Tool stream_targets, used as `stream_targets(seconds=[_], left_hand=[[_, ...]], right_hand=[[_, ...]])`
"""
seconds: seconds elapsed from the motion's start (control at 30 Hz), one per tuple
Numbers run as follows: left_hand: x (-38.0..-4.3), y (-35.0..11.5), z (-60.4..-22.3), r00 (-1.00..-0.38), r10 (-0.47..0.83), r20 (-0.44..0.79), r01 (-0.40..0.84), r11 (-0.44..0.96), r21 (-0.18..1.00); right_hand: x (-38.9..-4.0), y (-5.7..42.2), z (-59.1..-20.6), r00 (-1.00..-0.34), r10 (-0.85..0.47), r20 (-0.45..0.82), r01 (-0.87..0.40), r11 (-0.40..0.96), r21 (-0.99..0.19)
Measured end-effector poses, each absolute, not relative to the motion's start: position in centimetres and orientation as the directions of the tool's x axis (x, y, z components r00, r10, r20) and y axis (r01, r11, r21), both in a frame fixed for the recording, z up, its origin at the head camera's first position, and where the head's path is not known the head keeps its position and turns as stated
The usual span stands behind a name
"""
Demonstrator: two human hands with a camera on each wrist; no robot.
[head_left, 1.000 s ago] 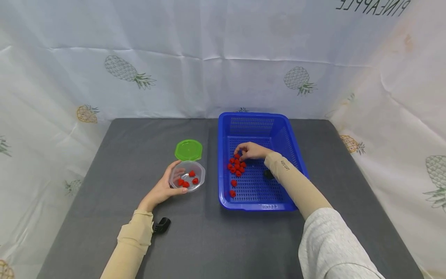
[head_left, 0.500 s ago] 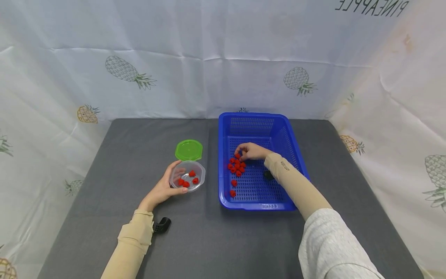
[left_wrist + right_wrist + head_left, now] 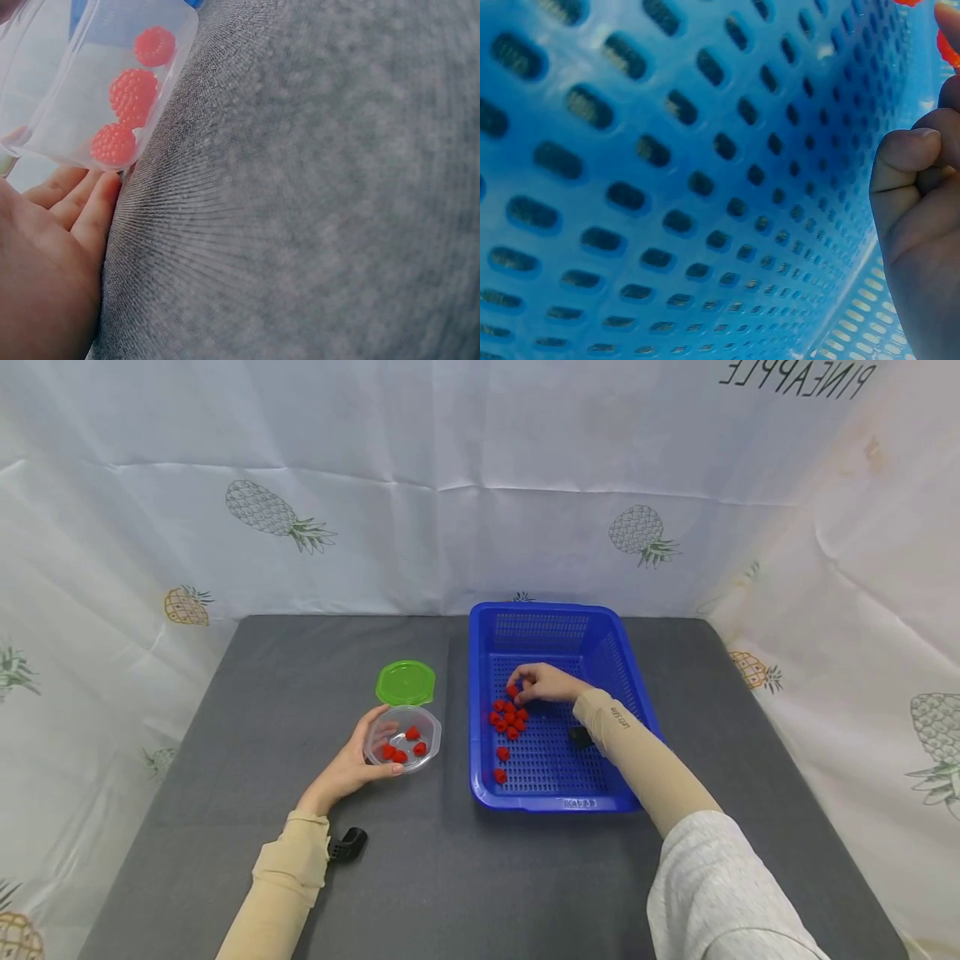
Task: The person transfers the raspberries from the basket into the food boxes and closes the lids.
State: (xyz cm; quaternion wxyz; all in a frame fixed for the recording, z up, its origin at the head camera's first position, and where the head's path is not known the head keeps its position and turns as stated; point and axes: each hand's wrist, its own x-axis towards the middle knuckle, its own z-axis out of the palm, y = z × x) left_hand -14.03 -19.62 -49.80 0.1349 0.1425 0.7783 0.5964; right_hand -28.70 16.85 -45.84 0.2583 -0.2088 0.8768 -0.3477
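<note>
**Q:** State the position of each of the hands.
**A:** The right hand (image 3: pixel 547 683) is inside the blue basket (image 3: pixel 551 777), finger and thumb pinched on one red raspberry (image 3: pixel 512 691). The left hand (image 3: pixel 348 768) is clamped around the side of the clear tub (image 3: pixel 424 727) on the tabletop (image 3: pixel 465 877). The hands are apart.

**Q:** How should the raspberry handle?
**A:** Expect it to be light. Softness cannot be confirmed by sight; treat it as easily crushed. Grip across the flanks with fingertips; the beaded surface should resist slipping.

**Q:** And the tub?
**A:** Presumably light, thin plastic, smooth and flexible. Hold the wall below the rim without squeezing. It contains four raspberries (image 3: pixel 133 94).

**Q:** Remaining materials?
**A:** The basket is glossy, apparently rigid plastic, perforated with slots. The green lid (image 3: pixel 406 682) is flat, rounded and tabbed, beyond the tub.
</note>
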Motion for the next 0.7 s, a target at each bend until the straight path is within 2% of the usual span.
stream_targets(seconds=[0.47,0.7], left_hand=[[-14.1,-19.6,-49.8,-0.925,0.378,-0.039,0.064,0.256,0.965],[-14.1,-19.5,-49.8,-0.923,0.381,-0.044,0.061,0.258,0.964]], right_hand=[[-27.9,16.2,-43.8,-0.764,-0.593,-0.253,-0.166,0.560,-0.812],[-27.7,16.2,-43.2,-0.785,-0.582,-0.213,-0.167,0.530,-0.831]])
